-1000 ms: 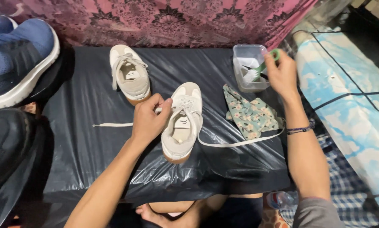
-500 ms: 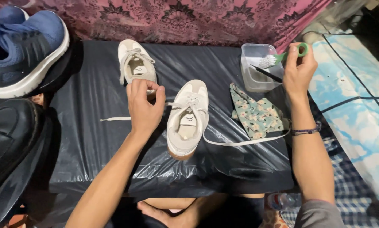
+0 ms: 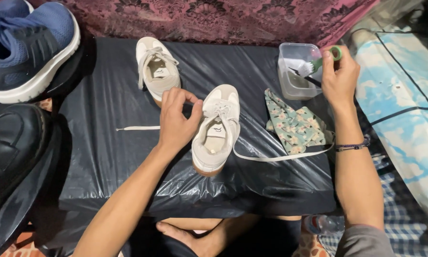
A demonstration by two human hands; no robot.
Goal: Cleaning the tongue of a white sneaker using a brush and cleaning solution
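My left hand [image 3: 177,119] grips the side of a white sneaker [image 3: 216,129] standing on black plastic sheeting [image 3: 104,157] in the middle. Its loose white lace [image 3: 280,157] trails to the right. My right hand [image 3: 340,78] holds a green-handled brush [image 3: 318,62], whose white bristles rest at the rim of a clear plastic tub [image 3: 295,71]. A second white sneaker [image 3: 157,69] lies farther back. A floral cloth [image 3: 295,126] lies between the near sneaker and my right arm.
A blue sneaker [image 3: 28,47] sits at the far left on a dark surface, with a black shoe [image 3: 9,152] below it. Another lace [image 3: 137,128] lies left of my left hand. A patterned pink fabric [image 3: 223,19] runs along the back. Blue-and-white cloth [image 3: 409,109] lies right.
My right hand has drawn the brush up from inside the tub to its rim. My left hand has shifted its grip on the near sneaker.
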